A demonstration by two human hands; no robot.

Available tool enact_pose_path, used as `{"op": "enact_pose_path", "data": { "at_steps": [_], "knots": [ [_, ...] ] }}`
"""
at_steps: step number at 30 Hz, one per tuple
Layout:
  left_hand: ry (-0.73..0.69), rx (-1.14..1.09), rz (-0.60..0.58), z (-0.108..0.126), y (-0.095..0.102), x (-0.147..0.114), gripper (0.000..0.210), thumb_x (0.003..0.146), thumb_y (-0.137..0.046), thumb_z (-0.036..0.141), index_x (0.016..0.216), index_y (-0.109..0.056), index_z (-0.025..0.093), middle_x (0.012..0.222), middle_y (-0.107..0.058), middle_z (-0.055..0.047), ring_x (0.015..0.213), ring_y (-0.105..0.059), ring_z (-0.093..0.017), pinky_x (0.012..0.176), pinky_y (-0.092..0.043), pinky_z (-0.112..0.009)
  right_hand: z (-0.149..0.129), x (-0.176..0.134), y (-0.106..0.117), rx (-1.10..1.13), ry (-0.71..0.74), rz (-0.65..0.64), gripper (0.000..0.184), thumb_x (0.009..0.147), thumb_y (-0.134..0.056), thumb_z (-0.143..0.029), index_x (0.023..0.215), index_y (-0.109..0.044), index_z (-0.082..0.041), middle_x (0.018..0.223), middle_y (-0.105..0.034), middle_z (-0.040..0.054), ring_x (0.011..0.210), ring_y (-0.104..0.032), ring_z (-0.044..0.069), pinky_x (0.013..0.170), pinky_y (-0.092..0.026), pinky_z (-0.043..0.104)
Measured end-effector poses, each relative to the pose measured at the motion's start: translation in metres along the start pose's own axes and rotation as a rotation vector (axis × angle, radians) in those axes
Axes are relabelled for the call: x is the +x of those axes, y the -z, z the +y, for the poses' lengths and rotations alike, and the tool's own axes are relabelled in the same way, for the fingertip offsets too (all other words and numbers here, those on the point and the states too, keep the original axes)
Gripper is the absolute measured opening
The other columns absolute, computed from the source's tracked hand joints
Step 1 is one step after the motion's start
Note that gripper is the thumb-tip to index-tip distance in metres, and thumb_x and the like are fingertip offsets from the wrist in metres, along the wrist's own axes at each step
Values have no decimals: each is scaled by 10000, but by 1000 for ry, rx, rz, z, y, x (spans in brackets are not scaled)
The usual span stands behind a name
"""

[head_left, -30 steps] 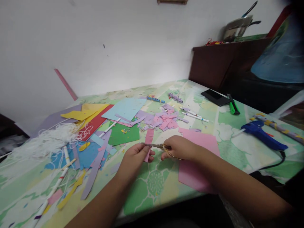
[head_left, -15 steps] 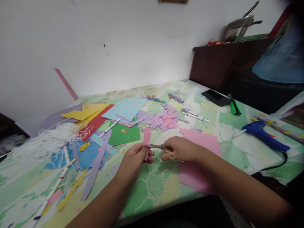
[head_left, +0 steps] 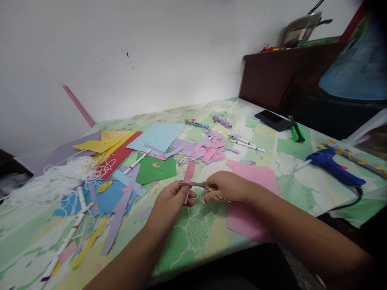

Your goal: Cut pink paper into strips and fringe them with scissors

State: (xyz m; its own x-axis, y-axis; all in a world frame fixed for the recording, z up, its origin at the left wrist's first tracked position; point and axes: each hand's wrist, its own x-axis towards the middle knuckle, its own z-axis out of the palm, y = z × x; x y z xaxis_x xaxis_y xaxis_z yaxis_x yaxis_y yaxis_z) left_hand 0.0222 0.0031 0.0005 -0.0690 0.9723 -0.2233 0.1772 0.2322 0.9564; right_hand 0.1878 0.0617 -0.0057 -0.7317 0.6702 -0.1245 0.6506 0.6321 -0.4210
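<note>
Far end of the pink paper strip (head_left: 189, 171) has tipped slightly rightward since the earlier frame; we log it pinched in the left hand (head_left: 169, 201), long axis running away from us, right hand (head_left: 228, 187) gripping scissors (head_left: 205, 185) whose blades cross it from the right.

pink paper strip (head_left: 190, 171) | narrow, tilted | scissors (head_left: 207, 185) | gold-handled, blades across the strip

The scissors (head_left: 208, 186) look like shiny metal, the pink strip (head_left: 189, 171) matt paper, the glue gun (head_left: 335, 165) smooth plastic, and the pot (head_left: 298, 34) polished metal.
</note>
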Motion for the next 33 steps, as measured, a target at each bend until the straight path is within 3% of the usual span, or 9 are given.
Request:
{"op": "enact_pose_path", "data": {
  "at_steps": [16,22,27,33],
  "knots": [
    [13,-78,-30,-3,1,1,184,679,-470,314,724,-524,144,630,-576,-13,512,-519,-99,532,-440,-259,2,4,-2,-21,-37,34,532,594,-376,-651,643,-560,-154,550,-520,10,494,-406,90,427,-217,196],
    [-18,-98,-62,-4,3,2,187,692,-455,306,612,-502,143,562,-535,8,479,-492,-86,505,-425,-240,3,3,-2,-49,-58,50,547,587,-362,-666,638,-558,-158,551,-523,13,488,-402,92,430,-221,200],
    [-18,-109,-10,-3,3,2,164,689,-460,296,692,-503,138,605,-546,1,489,-498,-86,522,-432,-246,2,0,-2,-39,-45,16,533,626,-333,-645,668,-553,-161,564,-520,12,488,-399,88,428,-221,195],
    [-12,-96,-33,-4,2,2,176,692,-461,293,739,-508,130,658,-572,-25,517,-516,-95,552,-447,-261,-1,-2,0,-58,-33,-1,542,648,-323,-626,696,-558,-141,594,-519,26,505,-394,91,438,-215,198]
  ]
}}
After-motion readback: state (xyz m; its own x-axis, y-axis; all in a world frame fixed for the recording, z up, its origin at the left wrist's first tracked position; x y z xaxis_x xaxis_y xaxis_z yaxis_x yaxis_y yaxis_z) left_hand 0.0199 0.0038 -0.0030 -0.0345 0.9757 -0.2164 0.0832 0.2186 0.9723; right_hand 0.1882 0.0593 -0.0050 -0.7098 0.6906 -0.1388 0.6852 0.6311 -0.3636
